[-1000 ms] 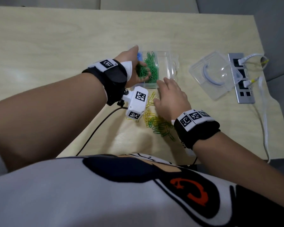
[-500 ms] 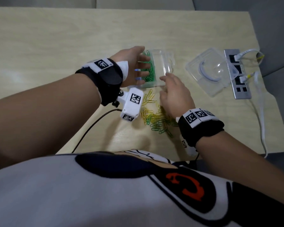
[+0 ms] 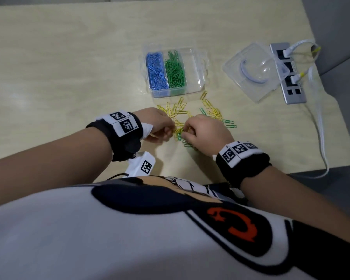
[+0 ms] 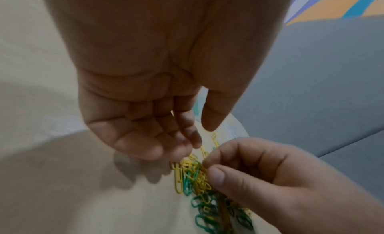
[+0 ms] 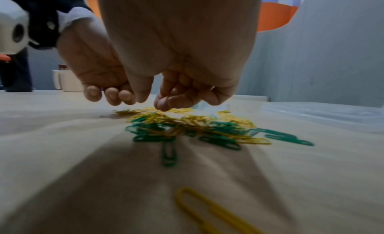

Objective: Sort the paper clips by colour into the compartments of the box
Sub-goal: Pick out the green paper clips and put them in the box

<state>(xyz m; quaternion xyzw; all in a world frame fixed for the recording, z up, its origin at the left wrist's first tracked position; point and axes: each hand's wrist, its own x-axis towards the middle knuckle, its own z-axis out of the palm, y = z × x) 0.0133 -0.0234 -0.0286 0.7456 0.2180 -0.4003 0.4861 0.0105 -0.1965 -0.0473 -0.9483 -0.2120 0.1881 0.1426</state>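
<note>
Hands meet over the loose pile of yellow and green paper clips (image 3: 192,118) on the table (image 3: 69,67). Left hand (image 3: 160,126) hovers with fingers loosely curled, holding nothing. Right hand (image 3: 206,134) pinches at clips in the pile. Beyond it, the clear box (image 3: 194,65) holds blue clips (image 3: 156,71) left, green clips (image 3: 175,71) in the middle.

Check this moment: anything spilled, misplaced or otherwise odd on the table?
Nothing looks damaged. Yellow and green paper clips lie loose and mixed on the table in front of the box, unsorted rather than spilled. Its blue and green compartments are filled; the right one is empty. The clear lid lies beside it, partly over a power strip.
</note>
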